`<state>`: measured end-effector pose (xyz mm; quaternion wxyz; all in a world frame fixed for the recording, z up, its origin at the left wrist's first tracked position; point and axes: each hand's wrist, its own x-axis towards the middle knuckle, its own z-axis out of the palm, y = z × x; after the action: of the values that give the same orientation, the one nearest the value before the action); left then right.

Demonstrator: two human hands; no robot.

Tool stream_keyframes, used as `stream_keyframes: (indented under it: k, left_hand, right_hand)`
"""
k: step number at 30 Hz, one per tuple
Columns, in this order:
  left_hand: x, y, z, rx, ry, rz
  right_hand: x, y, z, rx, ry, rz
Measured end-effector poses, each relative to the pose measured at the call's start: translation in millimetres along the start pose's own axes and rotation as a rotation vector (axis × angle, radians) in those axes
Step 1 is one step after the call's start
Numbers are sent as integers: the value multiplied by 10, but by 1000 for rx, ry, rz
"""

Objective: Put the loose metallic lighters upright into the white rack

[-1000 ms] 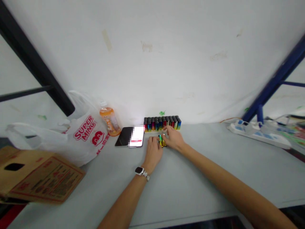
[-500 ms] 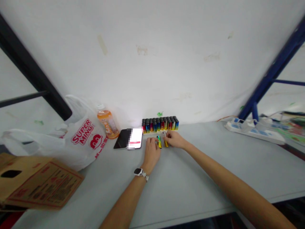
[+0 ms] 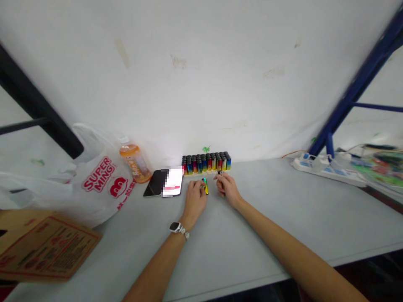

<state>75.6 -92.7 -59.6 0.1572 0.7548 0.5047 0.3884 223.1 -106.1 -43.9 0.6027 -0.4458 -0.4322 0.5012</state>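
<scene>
My left hand (image 3: 195,198), with a watch on its wrist, is closed, its fingertips at a slim shiny green-and-yellow lighter (image 3: 205,187) on the table. A short gap to the right, my right hand (image 3: 228,188) has its fingers curled in. A small dark end pokes out above those fingers; it looks like a second lighter, mostly hidden by the hand. Just behind both hands stands a tray (image 3: 206,173) packed with upright, multicoloured lighters (image 3: 206,162) with black tops.
Left of the tray lie a dark tablet-like device (image 3: 154,183) and a lit screen (image 3: 172,181). Further left are an orange drink bottle (image 3: 135,161), a white plastic bag (image 3: 94,188) and a cardboard box (image 3: 47,247). A power strip (image 3: 327,170) lies at the right, by a blue post (image 3: 349,92).
My right hand has come up off the table, and the lighter it was touching there no longer shows. The left hand stays by its lighter. The whole view has shifted slightly.
</scene>
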Motion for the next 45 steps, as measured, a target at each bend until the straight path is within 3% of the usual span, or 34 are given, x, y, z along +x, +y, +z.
stream_keyframes:
  k: [6, 14, 20, 40, 45]
  left_hand:
    - [-3, -3, 15, -18, 17, -39]
    - [4, 5, 16, -17, 6, -40]
    - [-4, 14, 2, -19, 0, -19]
    - [-10, -3, 12, -11, 13, -14]
    - [-12, 9, 6, -17, 17, -23]
  right_hand:
    - [-29, 62, -8, -238, 51, -131]
    - [-41, 76, 16, -376, 146, -205]
    - [-58, 91, 49, -408, 186, -264]
    - [-121, 44, 43, -336, 110, -235]
    - [-94, 59, 53, -367, 155, -224]
